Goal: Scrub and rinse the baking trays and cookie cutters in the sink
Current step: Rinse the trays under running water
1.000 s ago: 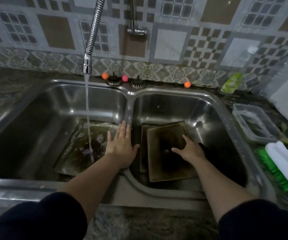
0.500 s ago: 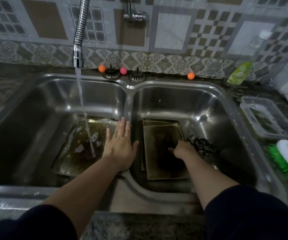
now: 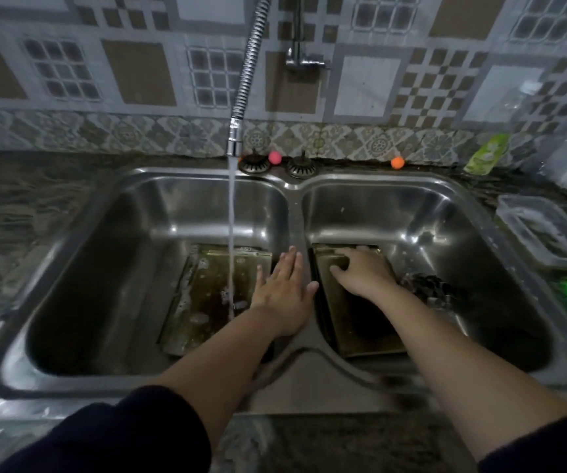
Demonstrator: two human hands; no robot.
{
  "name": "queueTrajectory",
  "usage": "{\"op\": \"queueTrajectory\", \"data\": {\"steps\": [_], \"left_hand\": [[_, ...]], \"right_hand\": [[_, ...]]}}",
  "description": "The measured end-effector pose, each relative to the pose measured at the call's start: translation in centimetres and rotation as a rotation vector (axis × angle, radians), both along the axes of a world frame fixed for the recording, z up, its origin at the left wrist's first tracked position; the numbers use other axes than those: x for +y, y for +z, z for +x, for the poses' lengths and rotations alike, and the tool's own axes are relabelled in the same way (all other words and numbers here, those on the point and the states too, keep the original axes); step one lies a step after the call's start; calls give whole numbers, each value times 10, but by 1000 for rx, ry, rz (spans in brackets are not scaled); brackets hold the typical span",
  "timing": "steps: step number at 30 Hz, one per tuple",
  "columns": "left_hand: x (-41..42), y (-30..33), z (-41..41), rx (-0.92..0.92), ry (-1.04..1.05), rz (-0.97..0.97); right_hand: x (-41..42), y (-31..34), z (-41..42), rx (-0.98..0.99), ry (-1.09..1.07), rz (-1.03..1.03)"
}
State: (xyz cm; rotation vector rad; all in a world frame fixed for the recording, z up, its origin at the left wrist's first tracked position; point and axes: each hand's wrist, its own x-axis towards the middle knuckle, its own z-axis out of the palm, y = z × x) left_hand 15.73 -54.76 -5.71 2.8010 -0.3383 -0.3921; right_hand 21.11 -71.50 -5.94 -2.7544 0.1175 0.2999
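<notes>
A soiled baking tray (image 3: 207,295) lies in the left basin of the sink (image 3: 70,377), centre-left of frame, hit by water from the faucet hose (image 3: 247,73). The left hand (image 3: 283,295) is spread flat on the divider, holding nothing. Stacked trays (image 3: 364,322) are gripped at the far edge by the right hand (image 3: 360,271), right of centre. Cookie cutters (image 3: 428,285) are seen just right of them.

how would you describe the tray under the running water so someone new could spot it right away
Start at the steel double sink and take its left basin. On the bottom lies a dirty rectangular baking tray, with the tap's stream landing on it. Unlike the trays in the right basin, which the right hand touches, no hand is on it.
</notes>
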Motion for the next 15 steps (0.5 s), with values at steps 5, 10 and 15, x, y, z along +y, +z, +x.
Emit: {"op": "queueTrajectory", "data": {"steps": [5,10,15], "left_hand": [[74,-4,4,126,41,-31],[137,-20,11,238,37,-8],[169,-48,23,327,17,30]], "right_hand": [[90,34,-27,-318,58,152],[164,-1,-25,-59,-62,373],[185,-47,-19,323,-267,289]]}}
